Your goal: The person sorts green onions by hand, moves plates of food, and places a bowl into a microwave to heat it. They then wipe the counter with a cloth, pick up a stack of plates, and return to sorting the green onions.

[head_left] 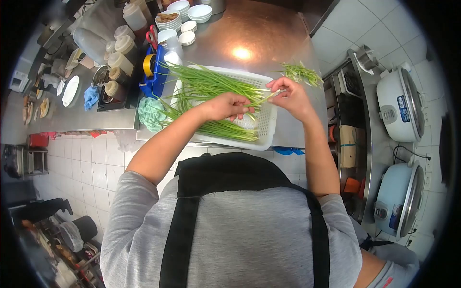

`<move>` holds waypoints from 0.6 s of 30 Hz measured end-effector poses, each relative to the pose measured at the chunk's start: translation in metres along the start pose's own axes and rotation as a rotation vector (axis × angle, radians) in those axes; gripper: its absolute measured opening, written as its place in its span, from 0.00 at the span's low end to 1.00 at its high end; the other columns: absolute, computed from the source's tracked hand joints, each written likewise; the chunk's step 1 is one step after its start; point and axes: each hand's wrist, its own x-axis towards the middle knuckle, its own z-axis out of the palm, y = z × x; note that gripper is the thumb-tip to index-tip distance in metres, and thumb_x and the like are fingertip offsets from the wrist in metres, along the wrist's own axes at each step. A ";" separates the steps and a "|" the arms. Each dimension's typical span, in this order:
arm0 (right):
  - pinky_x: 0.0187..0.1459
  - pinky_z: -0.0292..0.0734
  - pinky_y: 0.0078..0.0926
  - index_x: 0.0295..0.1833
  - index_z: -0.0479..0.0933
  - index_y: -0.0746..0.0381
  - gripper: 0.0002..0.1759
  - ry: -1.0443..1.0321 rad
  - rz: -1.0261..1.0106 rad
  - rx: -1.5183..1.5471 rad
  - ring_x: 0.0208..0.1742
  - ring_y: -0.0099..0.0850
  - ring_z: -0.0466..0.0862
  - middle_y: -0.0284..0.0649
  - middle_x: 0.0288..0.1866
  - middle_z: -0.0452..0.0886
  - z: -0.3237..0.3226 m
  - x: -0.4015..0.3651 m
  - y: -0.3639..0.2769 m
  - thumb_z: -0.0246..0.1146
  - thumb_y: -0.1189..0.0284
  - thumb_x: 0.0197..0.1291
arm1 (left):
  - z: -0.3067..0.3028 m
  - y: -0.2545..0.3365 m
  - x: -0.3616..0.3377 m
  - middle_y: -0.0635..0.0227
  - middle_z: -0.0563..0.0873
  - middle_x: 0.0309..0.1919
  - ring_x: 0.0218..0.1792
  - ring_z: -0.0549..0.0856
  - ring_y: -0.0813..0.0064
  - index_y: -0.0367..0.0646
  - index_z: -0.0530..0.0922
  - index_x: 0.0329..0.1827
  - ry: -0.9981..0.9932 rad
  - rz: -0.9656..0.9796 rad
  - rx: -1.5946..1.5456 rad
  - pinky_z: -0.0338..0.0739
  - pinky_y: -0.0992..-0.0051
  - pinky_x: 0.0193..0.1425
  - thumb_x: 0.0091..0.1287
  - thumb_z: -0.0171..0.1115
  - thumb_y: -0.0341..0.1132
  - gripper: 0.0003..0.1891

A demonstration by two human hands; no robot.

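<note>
A white perforated tray [267,126] holds long green stalks [211,81] in bunches, their pale ends toward the right. Above the tray, my left hand [228,106] is closed around a few of the green stalks. My right hand [289,98] pinches the pale end of a stalk at the tray's right side, thumb and fingers together. On the metal counter [269,29], beyond my right hand, lies a small pile of green trimmings [302,73].
A blue tape dispenser [152,77], a green cloth [151,114] and stacked white bowls [200,13] stand left and behind the tray. Squeeze bottles [120,62] are farther left. Two cookers [394,103] stand at right. Another person's sleeve [401,269] shows at lower right.
</note>
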 end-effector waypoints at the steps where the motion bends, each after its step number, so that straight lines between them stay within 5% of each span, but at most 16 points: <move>1: 0.38 0.74 0.16 0.35 0.73 0.62 0.11 -0.052 0.020 -0.010 0.40 0.19 0.79 0.34 0.40 0.80 0.004 -0.001 -0.003 0.65 0.85 0.49 | 0.001 0.003 0.000 0.77 0.74 0.23 0.21 0.69 0.88 0.40 0.78 0.50 0.009 0.010 0.023 0.64 0.86 0.25 0.71 0.52 0.35 0.12; 3: 0.38 0.74 0.16 0.35 0.73 0.61 0.10 -0.151 0.059 -0.030 0.39 0.20 0.79 0.35 0.39 0.80 0.008 -0.003 -0.010 0.65 0.85 0.50 | 0.005 0.011 -0.001 0.78 0.73 0.22 0.21 0.68 0.88 0.40 0.78 0.49 0.024 -0.007 0.025 0.63 0.85 0.25 0.72 0.51 0.37 0.13; 6: 0.38 0.74 0.16 0.35 0.74 0.61 0.09 -0.001 0.027 0.350 0.39 0.21 0.80 0.35 0.37 0.81 0.001 0.001 0.012 0.65 0.83 0.51 | 0.004 0.021 -0.004 0.79 0.72 0.21 0.20 0.67 0.88 0.41 0.79 0.48 0.046 -0.028 0.078 0.62 0.85 0.24 0.73 0.49 0.40 0.14; 12: 0.38 0.77 0.21 0.40 0.71 0.62 0.11 0.390 0.169 0.482 0.35 0.24 0.80 0.41 0.38 0.81 -0.026 -0.004 0.025 0.63 0.83 0.53 | 0.003 0.016 -0.006 0.80 0.71 0.19 0.21 0.67 0.88 0.41 0.80 0.47 0.091 -0.026 -0.009 0.63 0.85 0.25 0.74 0.47 0.40 0.15; 16: 0.40 0.77 0.25 0.45 0.65 0.60 0.16 0.213 0.137 0.878 0.34 0.28 0.81 0.45 0.40 0.81 0.010 -0.011 0.024 0.62 0.84 0.54 | 0.005 0.022 -0.007 0.80 0.70 0.19 0.22 0.67 0.88 0.41 0.80 0.48 0.102 -0.016 -0.041 0.64 0.85 0.27 0.74 0.46 0.40 0.16; 18: 0.41 0.76 0.26 0.46 0.63 0.59 0.18 0.187 0.135 0.930 0.35 0.30 0.81 0.46 0.39 0.80 0.028 -0.010 0.019 0.61 0.84 0.54 | 0.000 0.031 -0.010 0.75 0.74 0.20 0.23 0.71 0.83 0.41 0.80 0.48 0.108 0.016 0.198 0.68 0.82 0.30 0.73 0.47 0.41 0.16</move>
